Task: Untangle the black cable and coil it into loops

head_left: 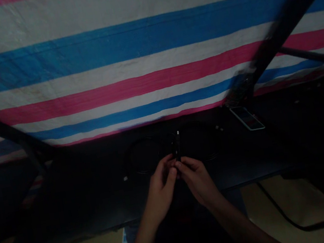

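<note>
Low over the dark surface, my left hand (161, 184) and my right hand (198, 179) meet, their fingers pinched together. Between the fingertips a black cable plug (178, 146) stands up with a small silver tip pointing away from me. My right thumb and fingers press its lower end; my left fingertips close in at the same spot, partly hiding what they grip. Behind my hands lie thin black cable loops, one coil (141, 172) to the left and another coil (211, 158) to the right. Small pale connector ends (125, 178) show beside them. Dim light blurs the details.
A phone with a light rim (247, 118) lies to the right on the black table (106, 195). Behind it hangs a striped tarp (137, 40). Dark slanted bars (287, 21) rise on both sides. A black curved tube (286, 216) is below right.
</note>
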{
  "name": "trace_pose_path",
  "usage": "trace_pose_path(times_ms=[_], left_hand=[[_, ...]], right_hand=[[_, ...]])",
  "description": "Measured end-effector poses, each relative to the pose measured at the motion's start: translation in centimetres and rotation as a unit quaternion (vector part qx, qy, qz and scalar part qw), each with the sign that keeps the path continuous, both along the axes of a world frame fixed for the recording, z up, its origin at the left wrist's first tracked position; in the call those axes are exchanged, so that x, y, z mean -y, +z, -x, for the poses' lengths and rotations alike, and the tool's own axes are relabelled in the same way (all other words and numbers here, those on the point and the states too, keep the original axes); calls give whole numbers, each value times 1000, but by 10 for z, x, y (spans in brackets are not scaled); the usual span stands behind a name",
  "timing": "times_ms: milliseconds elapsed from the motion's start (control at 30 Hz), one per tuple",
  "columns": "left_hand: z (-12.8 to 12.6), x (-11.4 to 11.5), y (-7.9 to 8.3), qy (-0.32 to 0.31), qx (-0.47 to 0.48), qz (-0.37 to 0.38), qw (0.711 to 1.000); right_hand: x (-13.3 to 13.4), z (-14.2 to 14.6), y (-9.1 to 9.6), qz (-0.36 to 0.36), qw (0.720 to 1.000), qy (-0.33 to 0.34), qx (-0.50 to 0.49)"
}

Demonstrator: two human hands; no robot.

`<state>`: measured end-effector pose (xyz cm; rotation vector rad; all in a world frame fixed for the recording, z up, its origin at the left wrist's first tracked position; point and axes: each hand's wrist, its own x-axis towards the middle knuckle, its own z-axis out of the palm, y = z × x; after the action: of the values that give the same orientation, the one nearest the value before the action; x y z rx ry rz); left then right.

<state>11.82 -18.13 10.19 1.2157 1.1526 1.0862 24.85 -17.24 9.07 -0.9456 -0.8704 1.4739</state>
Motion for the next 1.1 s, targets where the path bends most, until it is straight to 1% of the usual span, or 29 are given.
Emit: trace_pose_path(times_ms=[67, 133, 200, 233, 300, 367, 433, 467, 500, 567, 600, 633, 700, 733, 767, 833, 900, 1000, 1100], left_hand=[[-4, 6, -5, -12, -34, 1, 999], [-6, 7, -6, -8, -63, -6, 998], [-4, 4, -2, 10, -76, -25, 997], [0, 1, 1, 21, -79, -34, 996], [10, -5, 11, 39, -75, -41, 996], [21, -10, 21, 35, -53, -19, 998], [31, -15, 29, 0, -24, 18, 1000], [35, -18, 32, -24, -14, 38, 999], [37, -20, 34, -49, -5, 58, 997], [37, -26, 36, -88, 12, 91, 992], [36, -30, 36, -99, 21, 102, 990], [34, -34, 35, -104, 28, 107, 988], [31, -41, 33, -105, 37, 106, 988], [30, -44, 31, -103, 38, 101, 989], [30, -46, 28, -97, 38, 92, 990], [29, -49, 21, -78, 35, 67, 994], [28, -46, 10, -58, 28, 43, 997], [23, -29, -13, -26, 11, 33, 999], [12, 4, -40, 15, -6, 37, 999]], right_hand=[[-4, 0, 3, 27, 999, -4, -28], [-7, 0, 5, 20, 1000, -1, -6], [-11, -3, 6, -33, 997, -6, 75], [-13, -6, 7, -68, 990, -14, 124], [-16, -15, 11, -137, 965, -51, 217], [-20, -25, 18, -202, 925, -111, 301], [-23, -34, 28, -287, 866, -144, 383], [-26, -37, 34, -331, 833, -136, 422], [-29, -39, 40, -370, 800, -112, 458], [-37, -41, 48, -424, 749, -24, 509], [-42, -41, 51, -433, 732, 29, 525], [-48, -42, 53, -431, 723, 79, 535], [-57, -44, 53, -405, 723, 154, 538], [-61, -46, 52, -388, 729, 167, 539], [-64, -48, 52, -372, 738, 164, 539], [-70, -54, 50, -351, 750, 136, 544], [-75, -60, 49, -337, 752, 105, 557], [-82, -70, 49, -326, 747, 74, 574], [-88, -79, 51, -317, 748, 67, 580]])
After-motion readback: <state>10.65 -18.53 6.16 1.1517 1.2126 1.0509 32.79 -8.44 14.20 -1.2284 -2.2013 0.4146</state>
